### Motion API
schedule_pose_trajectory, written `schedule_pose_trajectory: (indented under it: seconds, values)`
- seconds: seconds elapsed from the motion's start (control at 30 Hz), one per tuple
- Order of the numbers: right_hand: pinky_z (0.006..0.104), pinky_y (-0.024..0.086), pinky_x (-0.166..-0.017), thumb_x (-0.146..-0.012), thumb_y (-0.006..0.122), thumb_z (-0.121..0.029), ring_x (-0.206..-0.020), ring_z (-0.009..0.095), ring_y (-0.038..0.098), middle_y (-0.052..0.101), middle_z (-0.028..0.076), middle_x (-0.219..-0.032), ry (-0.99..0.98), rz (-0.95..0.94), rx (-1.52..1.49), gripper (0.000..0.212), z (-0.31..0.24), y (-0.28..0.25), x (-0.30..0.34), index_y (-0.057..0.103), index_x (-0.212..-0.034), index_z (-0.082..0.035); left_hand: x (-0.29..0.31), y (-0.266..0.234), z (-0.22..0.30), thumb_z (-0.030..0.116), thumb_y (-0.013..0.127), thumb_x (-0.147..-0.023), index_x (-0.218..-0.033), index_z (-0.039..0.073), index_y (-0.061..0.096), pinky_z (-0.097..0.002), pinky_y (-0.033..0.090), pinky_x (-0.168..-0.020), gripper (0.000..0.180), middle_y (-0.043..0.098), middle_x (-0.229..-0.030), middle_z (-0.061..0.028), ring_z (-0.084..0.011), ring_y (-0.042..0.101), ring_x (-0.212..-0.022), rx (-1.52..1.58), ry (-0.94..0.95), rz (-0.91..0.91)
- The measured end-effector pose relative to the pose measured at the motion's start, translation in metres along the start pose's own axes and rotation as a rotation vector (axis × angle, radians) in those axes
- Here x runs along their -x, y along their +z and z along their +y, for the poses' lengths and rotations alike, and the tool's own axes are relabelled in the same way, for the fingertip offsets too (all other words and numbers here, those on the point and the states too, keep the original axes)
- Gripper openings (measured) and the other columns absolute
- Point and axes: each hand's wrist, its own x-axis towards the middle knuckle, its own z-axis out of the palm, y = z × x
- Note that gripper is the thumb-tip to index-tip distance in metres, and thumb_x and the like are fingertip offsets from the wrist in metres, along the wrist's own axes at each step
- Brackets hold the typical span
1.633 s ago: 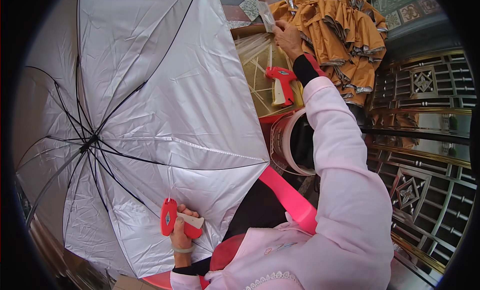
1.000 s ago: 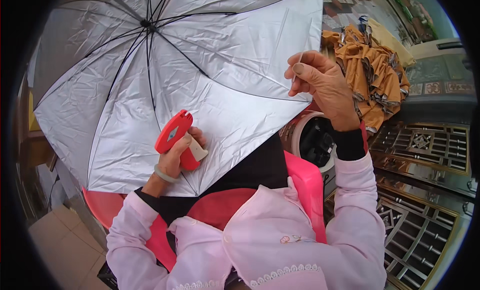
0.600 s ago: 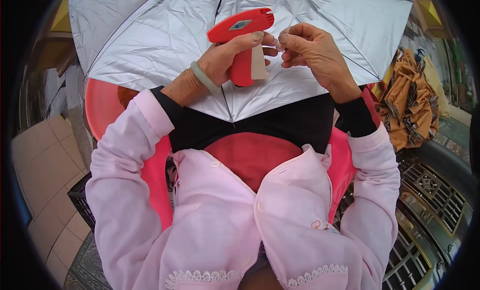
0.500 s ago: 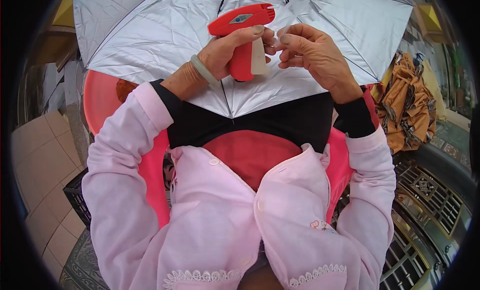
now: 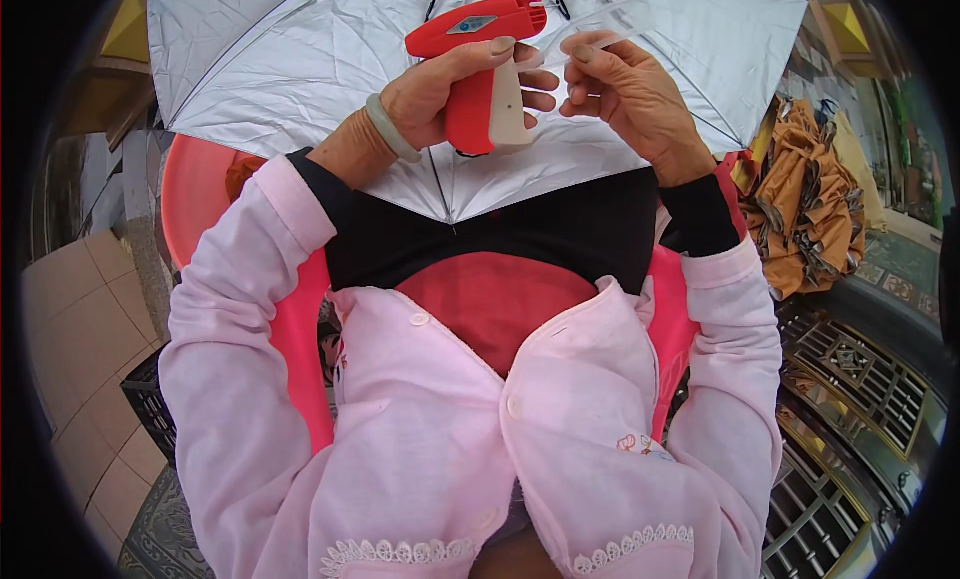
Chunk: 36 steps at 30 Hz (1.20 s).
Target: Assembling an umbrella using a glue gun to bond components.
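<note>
Spanning the lap in the head view, one silver umbrella canopy (image 5: 300, 89) is laid ribbed side up, probably so both hands are left free. One red tagging gun (image 5: 468, 114) is held above it by the left hand (image 5: 425, 91): handle wrapped in the palm, thumb laid along the body, fingertips out past the pale trigger. Trigger pressed or not: cannot be told. Nose is turned toward the right hand (image 5: 635, 94), likely to keep the tip in sight. There, clear plastic (image 5: 612, 21) is pinched thumb to forefinger, presumably because it's thin; contact with the left fingers can't be made out. Count: two hands, one gun, one canopy, one black crate (image 5: 152, 409), one brown cloth heap (image 5: 812, 194); plastic pieces and heap layers can't be counted.
</note>
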Motion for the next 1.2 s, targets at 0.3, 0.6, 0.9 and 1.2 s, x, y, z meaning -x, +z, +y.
schedule_pose_trajectory:
  seconds: [0.3, 0.6, 0.9, 1.2]
  values:
    - [0.0195, 0.045, -0.051, -0.081, 0.063, -0.014, -0.057, 0.009, 0.054, 0.057, 0.005, -0.069, -0.294, 0.290, 0.230, 0.015, -0.054, 0.027, 0.020, 0.056, -0.083, 0.000, -0.005, -0.015, -0.017, 0.011, 0.066, -0.076, -0.089, 0.004, 0.056, -0.0282, 0.048, -0.069, 0.018, 0.058, -0.083, -0.0062, -0.0160, 0.058, -0.072, -1.165, 0.484, 0.149]
    - [0.0186, 0.043, -0.050, -0.081, 0.063, -0.011, -0.056, 0.007, 0.050, 0.055, 0.003, -0.070, -0.395, 0.194, 0.326, 0.014, -0.035, 0.025, 0.012, 0.056, -0.083, 0.001, -0.003, -0.010, -0.019, 0.007, 0.066, -0.075, -0.086, 0.003, 0.055, -0.0275, 0.047, -0.069, 0.016, 0.057, -0.081, -0.0059, -0.0153, 0.056, -0.072, -1.191, 0.481, 0.136]
    - [0.0179, 0.043, -0.051, -0.081, 0.062, -0.011, -0.058, 0.006, 0.050, 0.056, 0.003, -0.071, -0.732, -0.001, 0.328, 0.014, -0.029, 0.022, 0.004, 0.057, -0.085, 0.001, -0.005, -0.011, -0.017, 0.009, 0.066, -0.076, -0.086, 0.003, 0.055, -0.0277, 0.046, -0.069, 0.016, 0.057, -0.081, -0.0059, -0.0154, 0.056, -0.072, -1.192, 0.471, 0.107]
    - [0.0204, 0.048, -0.054, -0.083, 0.061, -0.015, -0.059, 0.010, 0.056, 0.059, 0.006, -0.073, -0.449, 0.167, 0.504, 0.018, -0.011, 0.017, 0.002, 0.058, -0.092, 0.000, -0.006, -0.012, -0.015, 0.010, 0.066, -0.074, -0.085, 0.003, 0.056, -0.0284, 0.046, -0.068, 0.017, 0.058, -0.080, -0.0073, -0.0180, 0.057, -0.071, -1.245, 0.489, 0.139]
